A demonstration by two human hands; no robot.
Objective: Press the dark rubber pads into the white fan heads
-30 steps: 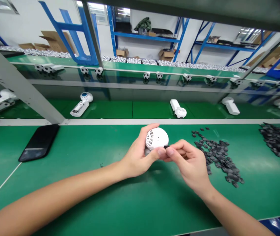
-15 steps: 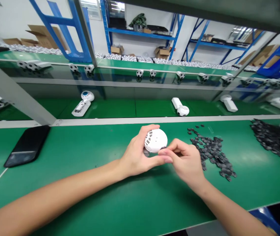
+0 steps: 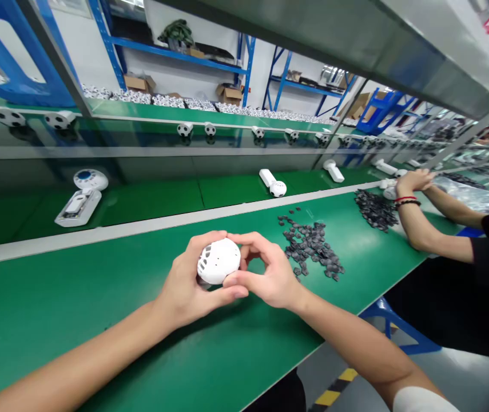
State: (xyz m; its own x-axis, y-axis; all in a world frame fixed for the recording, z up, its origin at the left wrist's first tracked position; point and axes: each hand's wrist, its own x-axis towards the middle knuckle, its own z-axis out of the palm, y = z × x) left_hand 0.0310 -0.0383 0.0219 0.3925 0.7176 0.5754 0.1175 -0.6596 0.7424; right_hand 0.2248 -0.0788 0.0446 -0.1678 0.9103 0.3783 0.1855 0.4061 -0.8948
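A round white plastic housing [image 3: 223, 262] with slots on its left side is held up over the green table [image 3: 141, 355]. My left hand [image 3: 184, 286] is closed around its left side, with fingers over the top and thumb below. On the right rim, my right hand [image 3: 272, 274] grips it between the thumb at the lower edge and the fingertips near the top. The housing's underside is hidden. Right of my right hand lies a loose spread of small black plastic pieces [image 3: 313, 247].
Behind the table's pale rail runs a green conveyor [image 3: 227, 191] carrying white devices with round heads [image 3: 277, 188]. Farther right is another heap of black pieces [image 3: 375, 210], near a co-worker's hands [image 3: 414, 182]. A blue stool [image 3: 416, 343] stands beyond the table's front edge.
My view has turned right, bringing the co-worker into sight. My right hand has gone from a pinch at the housing's lower edge, by a small dark bit, to a wider grip around its right rim.
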